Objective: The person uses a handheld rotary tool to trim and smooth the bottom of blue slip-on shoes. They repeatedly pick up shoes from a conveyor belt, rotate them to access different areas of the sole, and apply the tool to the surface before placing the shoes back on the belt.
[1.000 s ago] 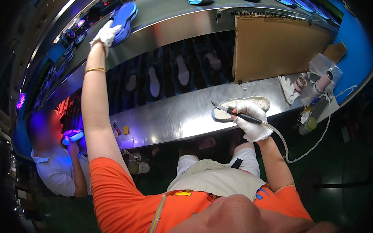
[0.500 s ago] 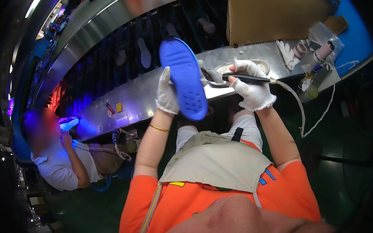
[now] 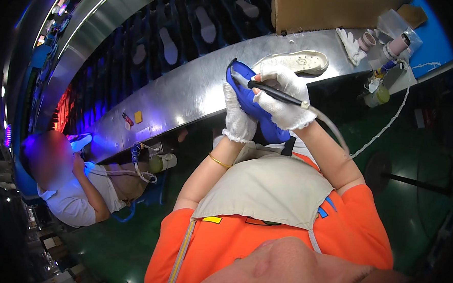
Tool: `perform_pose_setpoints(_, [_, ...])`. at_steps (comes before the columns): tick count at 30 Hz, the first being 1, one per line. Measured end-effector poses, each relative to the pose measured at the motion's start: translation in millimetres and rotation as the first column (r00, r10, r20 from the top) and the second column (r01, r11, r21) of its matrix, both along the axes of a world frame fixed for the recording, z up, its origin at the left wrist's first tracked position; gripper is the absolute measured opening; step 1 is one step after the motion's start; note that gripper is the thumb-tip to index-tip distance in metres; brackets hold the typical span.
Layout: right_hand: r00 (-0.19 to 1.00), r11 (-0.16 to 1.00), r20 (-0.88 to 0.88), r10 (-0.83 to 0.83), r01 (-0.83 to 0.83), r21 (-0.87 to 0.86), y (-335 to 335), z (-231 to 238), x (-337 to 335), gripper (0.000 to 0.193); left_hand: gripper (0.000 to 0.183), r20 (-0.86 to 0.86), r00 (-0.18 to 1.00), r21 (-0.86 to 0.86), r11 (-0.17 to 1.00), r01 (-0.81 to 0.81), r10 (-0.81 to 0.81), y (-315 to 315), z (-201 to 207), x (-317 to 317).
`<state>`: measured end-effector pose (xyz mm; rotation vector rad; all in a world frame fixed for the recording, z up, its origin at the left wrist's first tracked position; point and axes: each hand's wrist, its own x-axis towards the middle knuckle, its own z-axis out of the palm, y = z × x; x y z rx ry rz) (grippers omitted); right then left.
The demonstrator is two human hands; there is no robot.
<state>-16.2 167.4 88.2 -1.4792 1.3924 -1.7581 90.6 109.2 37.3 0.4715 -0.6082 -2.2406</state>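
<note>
Tilted in front of me is a blue shoe sole [image 3: 249,100] with a raised rim, held from its left side by my left hand [image 3: 239,116] in a white fingertip-less glove. In my right hand [image 3: 285,98], gloved the same way, is a black-handled glue brush [image 3: 277,94] with a pale hose running from its end. The brush head is against the inside of the sole near its far end. Part of the sole is hidden behind my right hand. Just beyond my hands, a cream shoe [image 3: 310,61] lies on the metal bench ledge [image 3: 208,89].
Behind the ledge runs a dark slatted conveyor [image 3: 183,37] bearing several grey sole-shaped pieces. A cardboard sheet [image 3: 325,11] stands at the back. White gloves [image 3: 350,45], pink rolls [image 3: 397,45] and a greenish jar [image 3: 377,95] are at right. A co-worker [image 3: 80,195] sits at left.
The sole has come nearer and right, turned from its patterned face to its inner side. The brush has moved onto it. The cream shoe now shows more fully.
</note>
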Motion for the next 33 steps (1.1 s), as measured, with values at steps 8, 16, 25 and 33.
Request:
perform_pose_setpoints(8, [0.980,0.997,-0.193,-0.041,0.026,-0.078,10,4,-7,0.020,0.075,0.046,0.996,0.032,0.996,0.081,-0.083,-13,6,12])
perform_pose_setpoints(16, [0.959,0.998,-0.276,0.068,-0.070,0.004,25,5,-5,0.021,0.077,0.086,0.989,0.120,0.987,0.109,-0.120,-29,5,28])
perform_pose_setpoints(25, [0.992,0.954,0.101,0.077,-0.102,0.283,56,-16,-9,0.013,0.086,0.003,0.909,0.051,0.908,0.415,-0.416,-4,-8,51])
perform_pose_setpoints(33, [0.916,0.898,0.400,0.014,-0.188,0.399,49,-18,-5,0.012,0.095,0.213,0.936,-0.012,0.957,0.288,-0.279,0,4,36])
